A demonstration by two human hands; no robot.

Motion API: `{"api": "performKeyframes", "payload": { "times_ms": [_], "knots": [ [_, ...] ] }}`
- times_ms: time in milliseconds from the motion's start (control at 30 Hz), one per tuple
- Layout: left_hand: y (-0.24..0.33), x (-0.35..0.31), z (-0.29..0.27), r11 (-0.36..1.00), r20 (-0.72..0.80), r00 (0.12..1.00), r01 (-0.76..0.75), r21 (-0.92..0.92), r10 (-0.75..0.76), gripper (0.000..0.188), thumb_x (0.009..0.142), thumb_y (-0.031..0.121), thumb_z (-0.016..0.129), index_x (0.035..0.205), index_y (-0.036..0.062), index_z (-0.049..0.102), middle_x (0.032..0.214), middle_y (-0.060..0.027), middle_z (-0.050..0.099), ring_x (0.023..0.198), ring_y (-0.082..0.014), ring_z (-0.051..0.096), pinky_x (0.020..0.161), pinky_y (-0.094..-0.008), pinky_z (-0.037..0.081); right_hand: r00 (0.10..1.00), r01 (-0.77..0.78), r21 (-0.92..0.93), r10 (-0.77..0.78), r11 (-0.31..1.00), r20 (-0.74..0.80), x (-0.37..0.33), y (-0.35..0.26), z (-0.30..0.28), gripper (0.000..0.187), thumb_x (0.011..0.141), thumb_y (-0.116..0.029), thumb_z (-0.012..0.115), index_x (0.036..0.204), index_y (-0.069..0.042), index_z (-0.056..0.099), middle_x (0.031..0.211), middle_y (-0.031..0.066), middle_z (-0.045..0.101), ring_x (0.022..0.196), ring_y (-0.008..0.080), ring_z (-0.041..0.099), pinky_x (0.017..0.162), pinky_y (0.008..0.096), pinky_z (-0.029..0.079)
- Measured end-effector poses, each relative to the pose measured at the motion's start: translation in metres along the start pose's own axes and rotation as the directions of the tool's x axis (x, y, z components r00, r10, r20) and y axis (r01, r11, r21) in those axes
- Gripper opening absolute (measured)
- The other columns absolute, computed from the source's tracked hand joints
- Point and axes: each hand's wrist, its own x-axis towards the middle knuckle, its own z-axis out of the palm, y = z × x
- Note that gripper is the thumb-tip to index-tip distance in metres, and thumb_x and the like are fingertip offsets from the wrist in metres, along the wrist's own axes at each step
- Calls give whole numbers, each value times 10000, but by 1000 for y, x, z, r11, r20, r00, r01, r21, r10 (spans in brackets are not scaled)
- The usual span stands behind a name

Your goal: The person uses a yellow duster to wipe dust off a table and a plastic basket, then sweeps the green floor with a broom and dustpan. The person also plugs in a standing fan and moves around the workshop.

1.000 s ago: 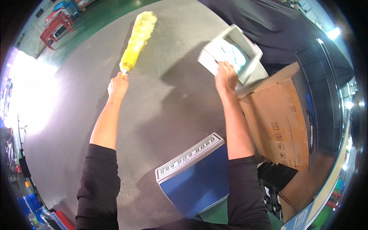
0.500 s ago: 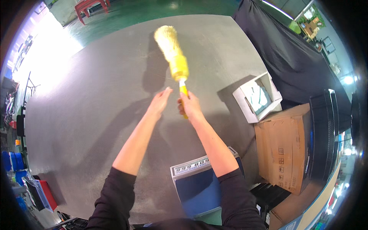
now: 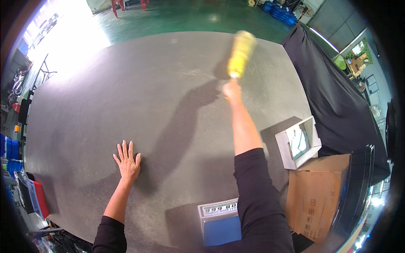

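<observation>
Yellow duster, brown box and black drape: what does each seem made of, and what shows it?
Yellow duster: probably fluffy fibre by its fuzzy outline, though blurred.
Brown box: likely matte cardboard, plain brown with printed symbols.
Black drape: apparently dull cloth, hanging in folds.

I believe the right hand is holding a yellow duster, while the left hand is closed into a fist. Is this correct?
Not entirely: the head view shows the left hand open, with its fingers spread. The right hand is indeed holding a yellow duster.

Tabletop (image 3: 164, 101) lies open centrally; white box (image 3: 284, 152) obstructs right.
</observation>
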Motion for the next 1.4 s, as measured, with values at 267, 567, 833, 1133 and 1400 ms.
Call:
{"api": "performKeyframes", "payload": {
  "times_ms": [267, 567, 833, 1133, 1400],
  "knots": [
    [-5, 3, -8, 999, -10, 999, -41, 21, 41, 563, 908, 467, 323, 1377, 158, 280, 1453, -105, 184, 1353, -317, 98, 1038, -589, 47, 945, 117, 424, 30, 898, -326, 64, -3, -37, 326, 810, -188, 490, 1108, -57, 497, 816, 209, 615, 660, 338, 623, 587, 426, 480],
    [-6, 9, 2, 996, 11, 998, -59, 64, 59, 543, 907, 398, 329, 1381, 145, 247, 1458, -112, 150, 1356, -325, 63, 1032, -597, 13, 821, -468, 411, 557, 782, -125, 189, 146, -134, 238, 782, -73, 455, 1006, -24, 518, 708, 128, 574, 543, 189, 565, 394, 358, 452],
    [-5, 7, 0, 993, -48, 994, -94, 64, 97, 560, 870, 338, 430, 1361, 122, 267, 1442, -133, 168, 1343, -344, 100, 1026, -605, 36, 967, 181, -316, -228, 931, -116, 78, -5, -22, 539, 771, -147, 459, 1305, -136, 390, 863, 205, 628, 674, 283, 637, 536, 367, 513],
    [-3, 6, -16, 998, -99, 994, -51, -45, 47, 560, 840, 346, 484, 1338, 135, 335, 1414, -120, 241, 1327, -329, 169, 1024, -608, 81, 523, 779, 69, -705, 624, 479, -135, -60, 37, 522, 851, -252, 476, 1347, -199, 320, 879, 204, 617, 827, 376, 591, 713, 464, 470],
    [-17, -2, 0, 994, -188, 979, -90, -64, 77, 544, 860, 360, 467, 1345, 167, 317, 1416, -107, 230, 1320, -338, 174, 1005, -638, 104, 975, 177, -180, -198, 968, -104, -164, 41, -37, 565, 827, -189, 516, 1348, -129, 307, 769, 258, 601, 705, 414, 595, 609, 492, 456]
  ]
}}
